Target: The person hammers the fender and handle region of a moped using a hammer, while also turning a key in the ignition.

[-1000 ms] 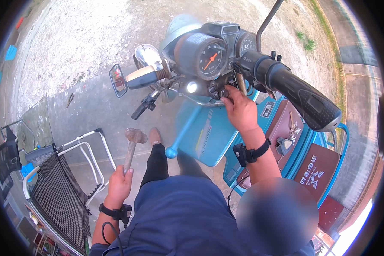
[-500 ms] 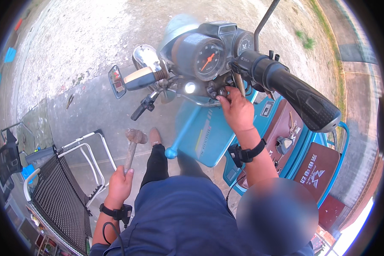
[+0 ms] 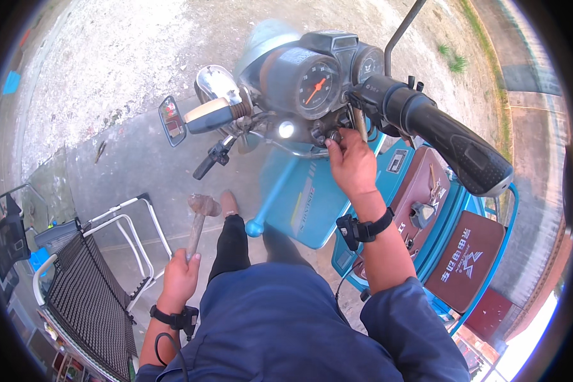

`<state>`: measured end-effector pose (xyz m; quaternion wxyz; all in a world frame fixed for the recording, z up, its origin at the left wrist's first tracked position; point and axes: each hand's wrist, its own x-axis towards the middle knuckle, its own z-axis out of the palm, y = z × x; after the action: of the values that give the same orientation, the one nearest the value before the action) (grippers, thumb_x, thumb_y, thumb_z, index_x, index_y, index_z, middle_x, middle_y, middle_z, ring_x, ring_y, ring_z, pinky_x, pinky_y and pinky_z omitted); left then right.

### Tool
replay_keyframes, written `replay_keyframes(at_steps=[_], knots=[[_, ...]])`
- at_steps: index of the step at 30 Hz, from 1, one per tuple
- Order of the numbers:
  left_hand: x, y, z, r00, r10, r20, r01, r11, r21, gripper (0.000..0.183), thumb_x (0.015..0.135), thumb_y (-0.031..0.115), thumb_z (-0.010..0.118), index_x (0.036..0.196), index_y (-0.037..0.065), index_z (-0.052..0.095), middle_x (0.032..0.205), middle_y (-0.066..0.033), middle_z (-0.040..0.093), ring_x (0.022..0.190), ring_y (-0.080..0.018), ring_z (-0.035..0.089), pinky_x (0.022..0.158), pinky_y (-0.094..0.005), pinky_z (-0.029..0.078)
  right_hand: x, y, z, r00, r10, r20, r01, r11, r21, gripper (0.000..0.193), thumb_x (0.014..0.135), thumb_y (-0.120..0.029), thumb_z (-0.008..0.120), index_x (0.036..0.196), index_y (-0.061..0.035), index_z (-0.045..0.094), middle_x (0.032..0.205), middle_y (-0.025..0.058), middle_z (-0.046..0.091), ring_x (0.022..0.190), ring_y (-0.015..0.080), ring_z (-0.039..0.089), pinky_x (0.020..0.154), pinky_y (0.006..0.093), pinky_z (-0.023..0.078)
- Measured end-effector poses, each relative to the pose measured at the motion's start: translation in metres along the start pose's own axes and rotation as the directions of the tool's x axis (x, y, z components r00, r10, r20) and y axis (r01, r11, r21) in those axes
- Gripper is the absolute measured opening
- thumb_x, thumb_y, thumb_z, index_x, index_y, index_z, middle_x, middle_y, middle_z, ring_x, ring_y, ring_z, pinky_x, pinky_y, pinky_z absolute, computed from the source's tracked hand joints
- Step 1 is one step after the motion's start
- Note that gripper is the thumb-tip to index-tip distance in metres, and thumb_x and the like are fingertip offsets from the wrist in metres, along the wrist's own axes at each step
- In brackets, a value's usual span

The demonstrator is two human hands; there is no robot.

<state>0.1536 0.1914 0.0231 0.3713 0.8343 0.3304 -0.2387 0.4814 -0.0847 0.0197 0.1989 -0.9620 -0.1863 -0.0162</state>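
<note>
My left hand (image 3: pixel 182 276) is closed round the handle of a hammer (image 3: pixel 205 205), its rusty head pointing up and away from me over the concrete. Below the gauges of a blue three-wheeler, my right hand (image 3: pixel 353 162) pinches a small dark knob (image 3: pixel 333 135) on the steering column. The fingers partly cover this knob, and whether a key is in it cannot be seen. Just above stands the round speedometer (image 3: pixel 317 86) with an orange needle. The black right handlebar grip (image 3: pixel 455 146) reaches out past my right hand.
A folding chair (image 3: pixel 89 299) with black mesh and a white frame stands at my left. A mirror (image 3: pixel 172 121) and left grip (image 3: pixel 216 113) jut from the handlebar. A blue lever with a ball end (image 3: pixel 254 228) rises near my leg. Brown seats (image 3: pixel 468 254) lie at the right.
The view has shifted slightly. Both hands keep their holds, on the hammer and at the knob. The blurred round patch over my right sleeve is gone.
</note>
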Motion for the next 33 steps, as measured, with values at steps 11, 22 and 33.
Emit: replay_keyframes(at_steps=[11, 22, 33], knots=[[0.001, -0.015, -0.009, 0.999, 0.037, -0.008, -0.037, 0.999, 0.000, 0.031, 0.098, 0.030, 0.060, 0.094, 0.000, 0.052, 0.077, -0.0261, 0.063, 0.076, -0.0486, 0.062, 0.066, -0.0555, 0.046, 0.005, 0.007, -0.016, 0.988, -0.149, 0.047, 0.150, 0.988, -0.031, 0.038, 0.089, -0.020, 0.072, 0.124, -0.0088, 0.061, 0.095, 0.0125, 0.070, 0.079, 0.0334, 0.069, 0.069, 0.0421, 0.055], [0.003, -0.034, -0.010, 1.000, 0.026, -0.002, -0.026, 0.999, -0.023, 0.032, 0.097, 0.028, 0.060, 0.093, -0.002, 0.053, 0.075, -0.0273, 0.062, 0.074, -0.0484, 0.061, 0.064, -0.0534, 0.046, 0.001, 0.007, -0.004, 0.990, -0.137, 0.038, 0.139, 0.989, -0.058, 0.038, 0.088, -0.022, 0.072, 0.122, -0.0078, 0.061, 0.101, 0.0143, 0.071, 0.085, 0.0341, 0.070, 0.072, 0.0419, 0.056], [0.002, -0.021, -0.030, 0.957, 0.289, 0.032, -0.291, 0.948, 0.127, 0.031, 0.096, 0.029, 0.062, 0.093, -0.001, 0.054, 0.073, -0.0254, 0.061, 0.071, -0.0487, 0.060, 0.062, -0.0532, 0.045, -0.003, -0.020, -0.024, 0.980, 0.190, 0.054, -0.191, 0.981, 0.012, 0.044, 0.090, -0.030, 0.070, 0.127, -0.0088, 0.060, 0.097, 0.0164, 0.072, 0.091, 0.0366, 0.070, 0.080, 0.0451, 0.055]])
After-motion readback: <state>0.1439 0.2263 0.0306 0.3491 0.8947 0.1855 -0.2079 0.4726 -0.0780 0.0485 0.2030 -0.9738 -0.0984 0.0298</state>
